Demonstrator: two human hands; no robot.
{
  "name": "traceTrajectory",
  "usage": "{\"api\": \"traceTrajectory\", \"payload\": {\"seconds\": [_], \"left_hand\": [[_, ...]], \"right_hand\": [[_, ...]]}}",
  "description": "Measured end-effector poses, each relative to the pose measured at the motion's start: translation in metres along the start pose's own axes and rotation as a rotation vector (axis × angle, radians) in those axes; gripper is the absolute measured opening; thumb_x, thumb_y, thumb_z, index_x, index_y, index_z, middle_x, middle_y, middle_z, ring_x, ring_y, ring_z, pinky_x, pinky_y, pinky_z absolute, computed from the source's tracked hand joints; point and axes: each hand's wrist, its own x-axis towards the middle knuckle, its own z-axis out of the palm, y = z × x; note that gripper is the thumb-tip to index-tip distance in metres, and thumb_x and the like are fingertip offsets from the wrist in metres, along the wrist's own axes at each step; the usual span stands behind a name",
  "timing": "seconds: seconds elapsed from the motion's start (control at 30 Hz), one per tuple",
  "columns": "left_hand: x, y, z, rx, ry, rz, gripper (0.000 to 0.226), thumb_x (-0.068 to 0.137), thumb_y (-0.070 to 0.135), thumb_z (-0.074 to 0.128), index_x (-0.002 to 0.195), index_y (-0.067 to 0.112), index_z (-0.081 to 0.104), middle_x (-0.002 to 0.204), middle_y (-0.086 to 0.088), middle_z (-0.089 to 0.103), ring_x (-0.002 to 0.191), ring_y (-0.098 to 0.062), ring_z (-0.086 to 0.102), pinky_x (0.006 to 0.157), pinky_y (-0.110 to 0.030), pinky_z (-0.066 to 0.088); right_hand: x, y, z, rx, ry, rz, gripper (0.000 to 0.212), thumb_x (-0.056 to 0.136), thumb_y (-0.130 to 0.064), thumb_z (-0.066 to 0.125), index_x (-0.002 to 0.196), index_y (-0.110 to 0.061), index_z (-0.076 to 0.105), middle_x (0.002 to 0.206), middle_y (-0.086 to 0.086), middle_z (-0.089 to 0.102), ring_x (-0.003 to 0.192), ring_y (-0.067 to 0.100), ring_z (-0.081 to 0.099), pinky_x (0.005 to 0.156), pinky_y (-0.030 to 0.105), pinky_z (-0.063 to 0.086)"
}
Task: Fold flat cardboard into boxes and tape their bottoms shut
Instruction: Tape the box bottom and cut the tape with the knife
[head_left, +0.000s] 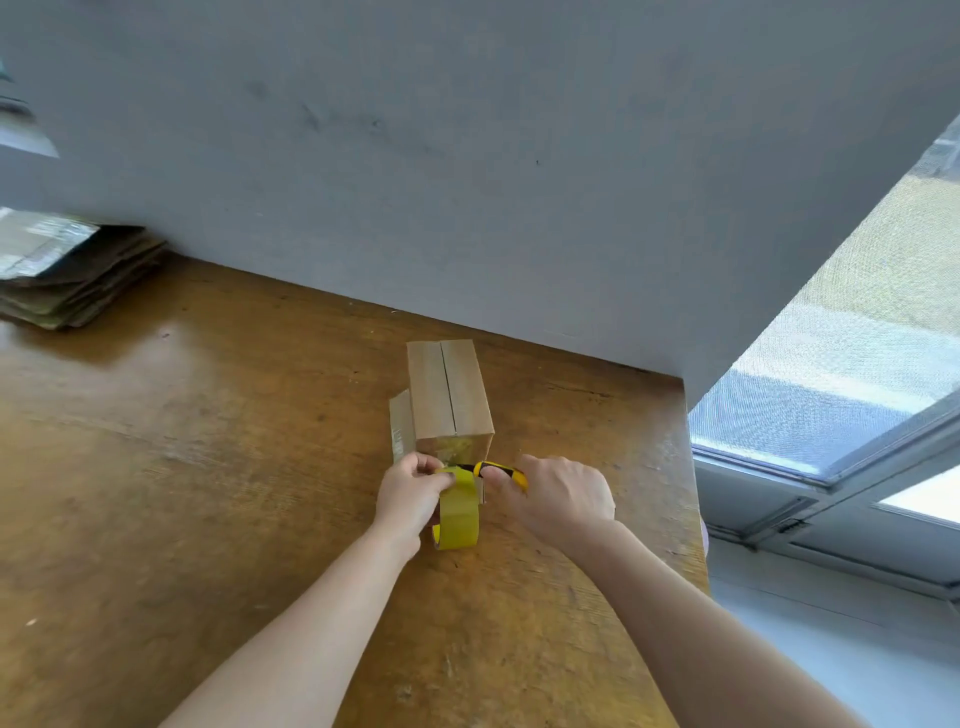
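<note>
Your left hand is curled round the top of the yellow tape roll, which stands on edge just below centre frame. Your right hand grips a yellow-and-black knife, its tip pointing left at the tape. The cardboard box sits on the wooden table dead centre, right behind both hands, closed flaps up with the seam showing (one loose flap sticks out at its left). The flat cardboard stack lies at the frame's left edge, well apart.
</note>
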Motion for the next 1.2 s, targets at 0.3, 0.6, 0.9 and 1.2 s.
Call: {"api": "traceTrajectory", "payload": {"seconds": [0.3,0.6,0.9,1.2], "left_hand": [[-0.002,0.004,-0.003,0.054,0.023,0.016,0.012,0.076,0.012,0.071,0.081,0.016,0.061,0.084,-0.006,0.063,0.073,-0.019,0.056,0.06,-0.03,0.043],[-0.002,0.008,-0.004,0.098,0.043,0.012,0.013,0.076,0.014,0.069,0.087,0.014,0.062,0.089,-0.006,0.063,0.083,-0.025,0.059,0.07,-0.035,0.048],[-0.002,0.004,-0.006,0.125,0.018,0.031,0.01,0.075,0.01,0.067,0.081,0.016,0.062,0.086,-0.008,0.063,0.071,-0.02,0.055,0.056,-0.028,0.039],[-0.003,0.009,-0.015,0.267,-0.022,0.134,0.01,0.075,0.013,0.066,0.082,0.017,0.059,0.081,-0.002,0.059,0.07,-0.016,0.054,0.056,-0.027,0.039]], "right_hand": [[0.009,-0.014,-0.01,-0.156,-0.003,-0.002,0.069,0.09,-0.074,0.014,0.084,-0.021,0.057,0.066,-0.003,0.048,0.061,0.021,0.048,0.047,0.029,0.029],[0.013,-0.015,-0.021,-0.191,-0.038,0.02,0.07,0.091,-0.074,0.016,0.076,-0.02,0.059,0.062,-0.003,0.049,0.058,0.019,0.05,0.044,0.027,0.028],[0.016,-0.026,-0.025,-0.231,-0.118,0.025,0.062,0.092,-0.071,0.024,0.064,-0.021,0.048,0.062,-0.003,0.047,0.059,0.018,0.048,0.045,0.028,0.027],[0.013,-0.016,0.002,-0.243,-0.21,0.096,0.056,0.09,-0.071,0.035,0.078,-0.02,0.054,0.07,-0.002,0.052,0.066,0.02,0.052,0.054,0.028,0.034]]}}
